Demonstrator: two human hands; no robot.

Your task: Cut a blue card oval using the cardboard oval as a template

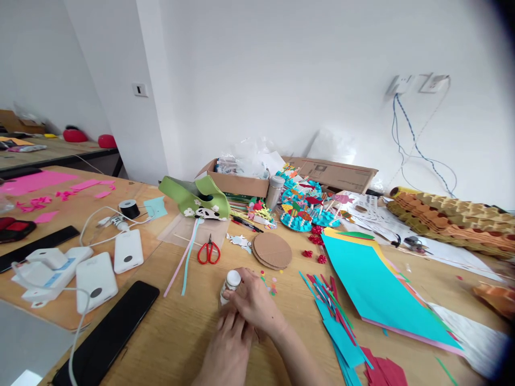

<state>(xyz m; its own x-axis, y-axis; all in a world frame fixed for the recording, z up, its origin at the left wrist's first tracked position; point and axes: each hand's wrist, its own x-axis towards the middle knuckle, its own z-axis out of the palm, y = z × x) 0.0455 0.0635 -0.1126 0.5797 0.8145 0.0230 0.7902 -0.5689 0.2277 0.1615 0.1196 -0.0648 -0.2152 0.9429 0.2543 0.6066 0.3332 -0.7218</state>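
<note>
A small bottle with a white cap (233,278) stands near the front middle of the wooden table. My right hand (254,301) is closed around its side just under the cap, thumb and fingers bent. My left hand (230,343) lies lower and nearer to me, partly beneath the right hand. Its fingers are curled, and whatever they hold is hidden. Behind the bottle lie two stacked cardboard discs (272,250), red-handled scissors (209,252) and small white paper cutouts (240,241).
On the left are a black phone (110,332), white power banks (96,281) and a power strip (54,273) with cables. Paper strips (333,305) and blue sheets (390,289) lie right. A green panda-print felt piece (195,198), a carton (241,182) and egg trays (454,214) stand behind.
</note>
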